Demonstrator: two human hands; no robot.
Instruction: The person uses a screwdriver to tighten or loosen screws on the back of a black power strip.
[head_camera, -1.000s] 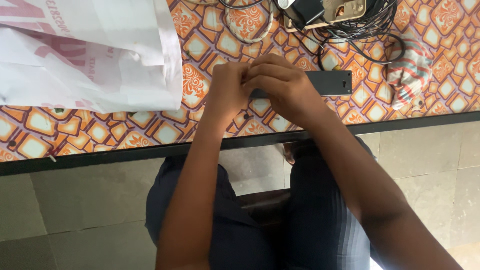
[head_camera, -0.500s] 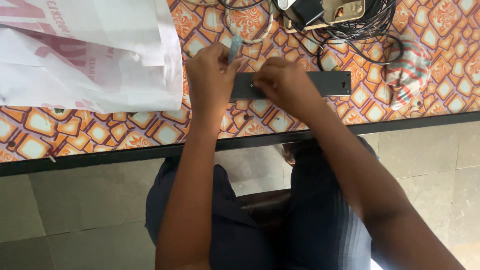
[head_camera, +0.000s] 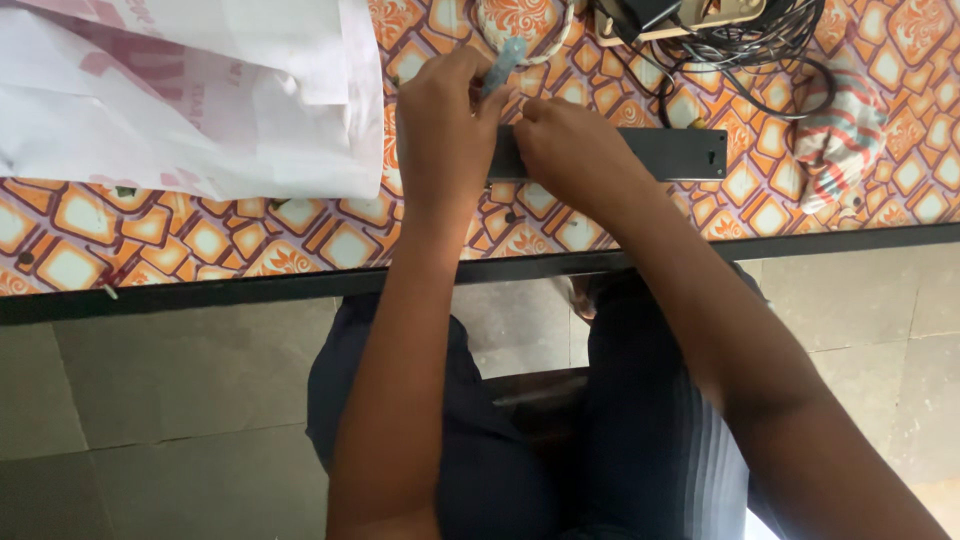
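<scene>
**Two hands at a dark strip on the patterned desk**

White plastic bags with pink print (head_camera: 190, 95) lie at the far left of the desk (head_camera: 200, 245), which wears an orange patterned cloth. Just right of them the left hand (head_camera: 440, 130) is closed on a small pale blue-grey piece (head_camera: 503, 62) that sticks up from its grip. The right hand (head_camera: 570, 155) presses down on a flat dark rectangular strip (head_camera: 665, 153) lying midway along the desk, fingers curled; what they pinch cannot be told. Tangled black cables (head_camera: 740, 45) and a striped cloth bundle (head_camera: 840, 135) sit toward the far right.
</scene>
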